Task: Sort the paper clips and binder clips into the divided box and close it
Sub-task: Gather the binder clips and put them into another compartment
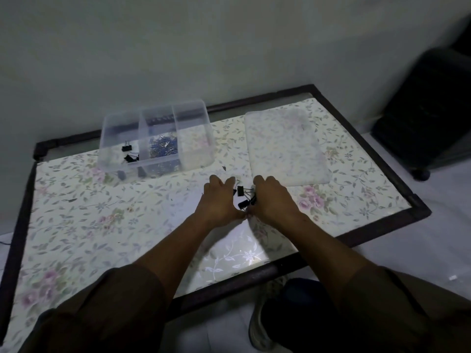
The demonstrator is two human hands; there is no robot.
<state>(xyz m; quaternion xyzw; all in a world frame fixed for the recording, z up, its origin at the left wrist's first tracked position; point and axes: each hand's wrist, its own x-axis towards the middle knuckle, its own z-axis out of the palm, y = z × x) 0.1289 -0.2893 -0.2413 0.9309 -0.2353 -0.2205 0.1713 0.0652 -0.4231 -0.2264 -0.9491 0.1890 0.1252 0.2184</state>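
Note:
A clear divided box (193,149) stands open at the back left of the table. Its left compartment holds a few black binder clips (127,148). Its middle compartment holds a heap of blue and silver paper clips (163,146). The right compartment looks bare. My left hand (219,200) and my right hand (272,200) are cupped side by side on the table, thumbs touching, around a small pile of black binder clips (244,197). Whether either hand grips a clip is hidden by the fingers.
The box's translucent lid (285,146) lies flat to the right of the box. The table (76,225) has a floral cover and a dark raised frame. A dark object (428,118) stands on the floor at the right. My shoe (265,314) shows below the table's front edge.

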